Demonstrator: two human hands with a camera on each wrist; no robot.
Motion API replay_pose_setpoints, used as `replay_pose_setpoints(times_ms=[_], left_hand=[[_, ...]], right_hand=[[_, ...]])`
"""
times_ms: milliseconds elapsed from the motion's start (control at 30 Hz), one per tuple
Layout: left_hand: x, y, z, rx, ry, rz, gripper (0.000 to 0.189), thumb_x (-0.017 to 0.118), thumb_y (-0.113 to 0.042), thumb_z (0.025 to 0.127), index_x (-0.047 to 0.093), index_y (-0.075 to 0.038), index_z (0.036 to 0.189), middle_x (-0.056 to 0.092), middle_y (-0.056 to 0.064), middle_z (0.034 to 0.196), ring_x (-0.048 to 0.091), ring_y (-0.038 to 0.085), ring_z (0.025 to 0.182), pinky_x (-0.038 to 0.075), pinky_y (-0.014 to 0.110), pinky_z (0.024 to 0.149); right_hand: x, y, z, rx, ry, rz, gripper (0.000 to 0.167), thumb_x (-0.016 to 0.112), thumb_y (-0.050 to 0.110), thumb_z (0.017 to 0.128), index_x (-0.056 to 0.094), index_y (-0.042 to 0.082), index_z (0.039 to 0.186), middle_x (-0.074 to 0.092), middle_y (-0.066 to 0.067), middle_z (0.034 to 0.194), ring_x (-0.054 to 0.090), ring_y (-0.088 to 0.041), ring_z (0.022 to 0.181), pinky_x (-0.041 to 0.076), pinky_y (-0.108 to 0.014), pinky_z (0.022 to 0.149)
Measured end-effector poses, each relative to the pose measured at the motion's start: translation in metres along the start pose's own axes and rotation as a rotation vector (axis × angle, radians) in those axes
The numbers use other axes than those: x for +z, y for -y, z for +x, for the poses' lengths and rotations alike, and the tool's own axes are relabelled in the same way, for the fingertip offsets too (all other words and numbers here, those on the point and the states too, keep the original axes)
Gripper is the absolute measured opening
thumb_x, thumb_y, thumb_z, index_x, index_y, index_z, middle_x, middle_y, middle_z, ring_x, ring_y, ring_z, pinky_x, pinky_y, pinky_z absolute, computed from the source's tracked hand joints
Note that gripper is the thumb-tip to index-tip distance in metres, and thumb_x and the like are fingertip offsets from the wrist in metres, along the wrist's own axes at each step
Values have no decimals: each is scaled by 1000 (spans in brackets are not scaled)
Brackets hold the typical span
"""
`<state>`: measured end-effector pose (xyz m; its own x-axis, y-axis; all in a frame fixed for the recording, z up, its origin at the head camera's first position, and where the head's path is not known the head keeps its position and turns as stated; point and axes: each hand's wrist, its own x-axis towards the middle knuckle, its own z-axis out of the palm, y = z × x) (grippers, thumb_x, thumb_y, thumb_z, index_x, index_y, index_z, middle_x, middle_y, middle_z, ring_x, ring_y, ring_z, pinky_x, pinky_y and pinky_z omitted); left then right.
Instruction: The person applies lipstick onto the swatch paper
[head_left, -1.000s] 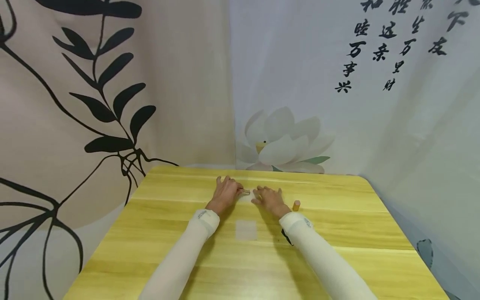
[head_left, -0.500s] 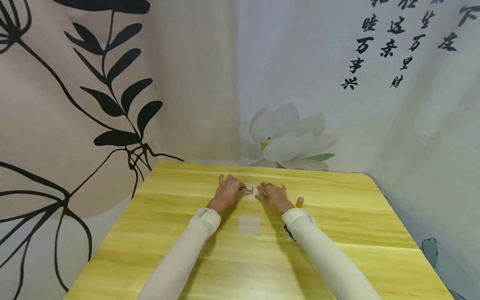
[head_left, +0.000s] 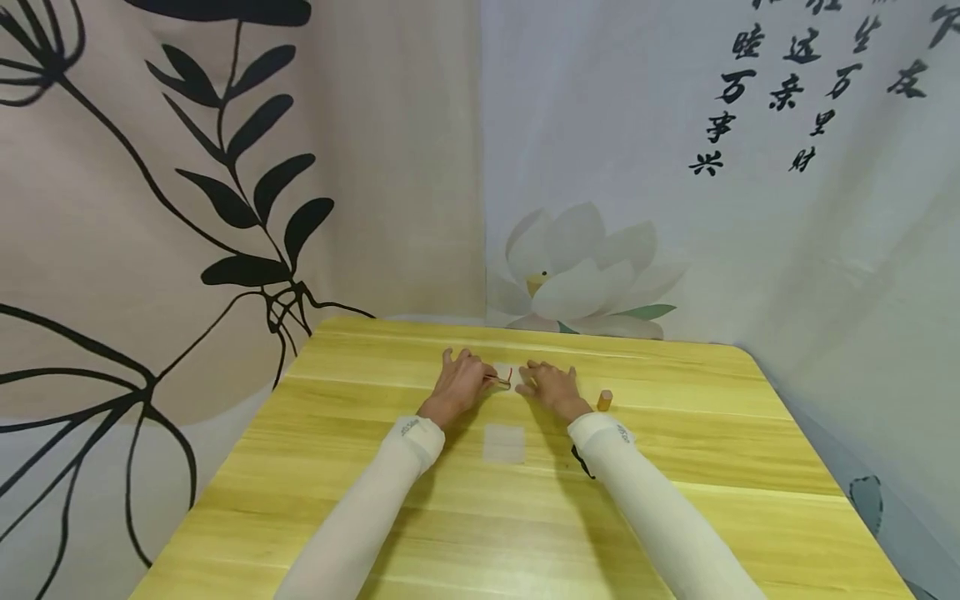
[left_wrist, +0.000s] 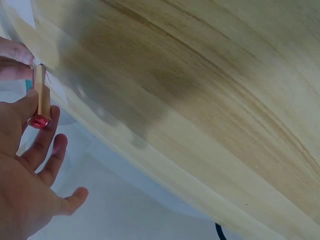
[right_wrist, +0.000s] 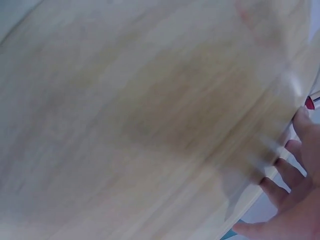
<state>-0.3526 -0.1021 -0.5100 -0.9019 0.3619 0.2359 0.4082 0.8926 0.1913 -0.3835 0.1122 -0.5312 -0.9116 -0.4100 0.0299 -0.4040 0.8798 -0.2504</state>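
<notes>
My left hand [head_left: 461, 383] pinches a slim gold tube that looks like a lipstick [left_wrist: 41, 95], one end of it shiny red. In the head view it lies low over a pale, see-through square sheet [head_left: 501, 367] near the table's far edge. A short red line shows on that sheet. My right hand [head_left: 549, 387] rests at the sheet's right edge with its fingers spread. The right wrist view shows those fingertips [right_wrist: 282, 170] at the table's edge, close to the tube's red end. Its contact with the sheet is too small to make out.
A small orange-gold cylinder [head_left: 604, 401], perhaps a cap, stands right of my right wrist. Nearer me, a second pale square sheet [head_left: 504, 443] lies on the yellow wooden table [head_left: 480, 517]. Printed curtains [head_left: 405, 167] hang behind the table.
A red line has appeared on the far sheet and now shows more plainly. The left hand still grips the tube; both hands have barely moved. The whole head view has shifted slightly.
</notes>
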Motion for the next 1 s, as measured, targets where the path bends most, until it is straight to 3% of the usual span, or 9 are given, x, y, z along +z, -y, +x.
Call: replay_pose_setpoints(times_ms=[167, 367, 633, 1000], left_hand=[[2, 1, -5, -6, -7, -19, 17, 74, -26, 97, 83, -21, 111, 77, -2, 107, 57, 22, 101, 29, 64, 112], [4, 3, -13, -46, -46, 8, 32, 69, -27, 101, 73, -14, 130, 73, 4, 118, 59, 27, 117, 27, 68, 116], [2, 5, -15, -87, -93, -20, 20, 66, -27, 104, 76, -18, 119, 73, 1, 117, 57, 28, 122, 24, 70, 117], [-5, 3, -20, -63, -138, -7, 19, 69, -27, 102, 76, -17, 116, 75, 0, 114, 59, 26, 118, 27, 70, 115]], right_hand=[[5, -1, 0, -3, -8, 14, 51, 68, 39, 101, 61, 17, 146, 50, -11, 157, 48, -38, 142, 23, -82, 109], [15, -2, -1, -9, -32, 26, 51, 68, 41, 101, 62, 17, 145, 50, -9, 157, 47, -36, 143, 22, -81, 110], [14, -3, -5, -25, -66, 56, 49, 68, 37, 101, 62, 14, 145, 52, -13, 155, 48, -39, 142, 20, -82, 110], [8, -6, -14, -58, -118, 92, 49, 66, 36, 103, 61, 12, 145, 55, -15, 152, 54, -41, 137, 20, -81, 112]])
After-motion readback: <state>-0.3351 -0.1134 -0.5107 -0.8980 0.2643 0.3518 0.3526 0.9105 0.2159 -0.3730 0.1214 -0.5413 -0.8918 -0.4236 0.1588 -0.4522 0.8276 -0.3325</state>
